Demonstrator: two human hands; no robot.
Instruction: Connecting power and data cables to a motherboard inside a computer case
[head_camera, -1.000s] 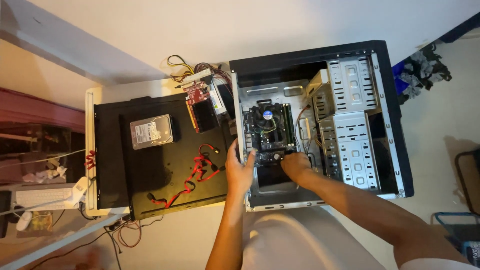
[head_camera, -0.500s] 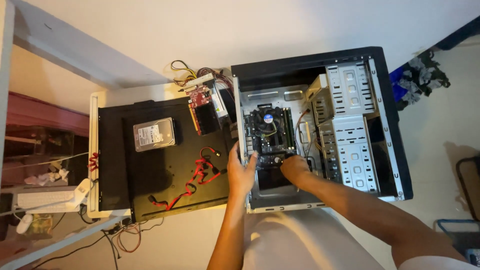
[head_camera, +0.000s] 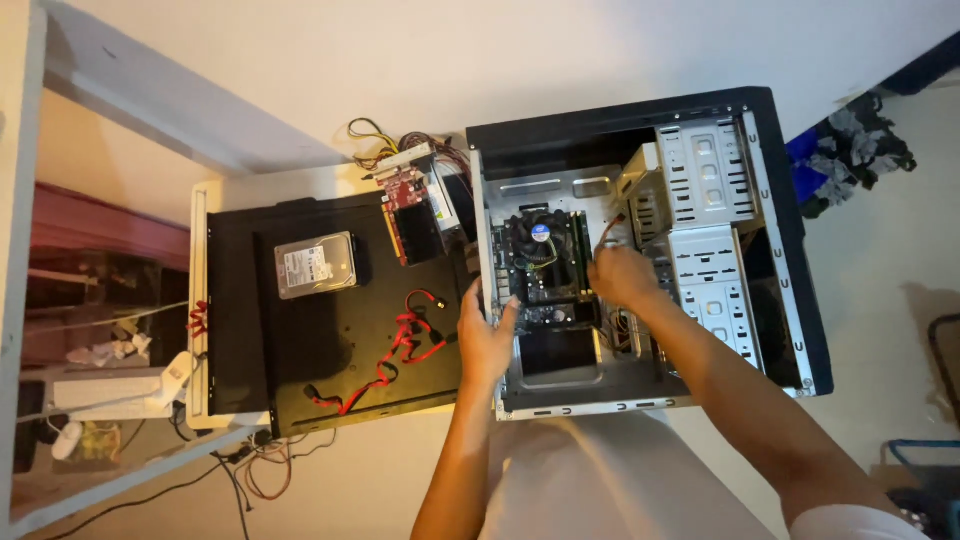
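An open computer case (head_camera: 790, 250) lies on its side on the floor, with the motherboard (head_camera: 545, 275) and its round cooler fan showing inside. My left hand (head_camera: 484, 338) rests on the case's left wall beside the board's lower left corner, fingers spread over the edge. My right hand (head_camera: 620, 276) is at the board's right edge, by the metal drive cage (head_camera: 705, 230), fingers curled near an orange cable. Whether it grips anything is hidden.
A black side panel (head_camera: 300, 340) lies to the left, carrying a silver hard drive (head_camera: 316, 264), a red expansion card (head_camera: 408, 205) and red data cables (head_camera: 395, 350). A bundle of power wires (head_camera: 400, 145) sits above. A white power strip (head_camera: 110, 385) lies far left.
My right hand has moved up from the lower middle of the board to its right edge. My left hand stays at the case's left wall. The view has shifted slightly.
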